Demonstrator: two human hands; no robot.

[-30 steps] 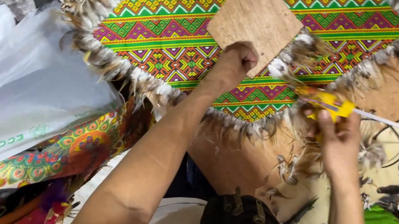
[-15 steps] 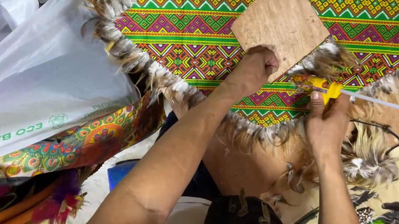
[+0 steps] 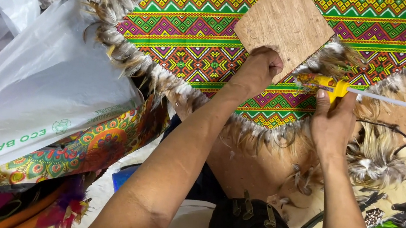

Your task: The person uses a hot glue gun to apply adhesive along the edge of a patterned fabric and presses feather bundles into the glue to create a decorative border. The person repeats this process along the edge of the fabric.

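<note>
Gripping near corner of brown board (image 3: 285, 20) in left hand (image 3: 258, 69), fist closed, atop patterned fan (image 3: 202, 25). Pinching yellow glue gun (image 3: 330, 86) in right hand (image 3: 332, 123) at near feather fringe (image 3: 164, 82). Fringing looking mostly done; near-right edge being worked.

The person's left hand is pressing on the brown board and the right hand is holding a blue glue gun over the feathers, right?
Almost. The glue gun in the right hand is yellow, not blue; the head view shows it, with a white stick out its back. The rest holds: the left hand grips the brown board, and the gun sits over the feathers.
</note>
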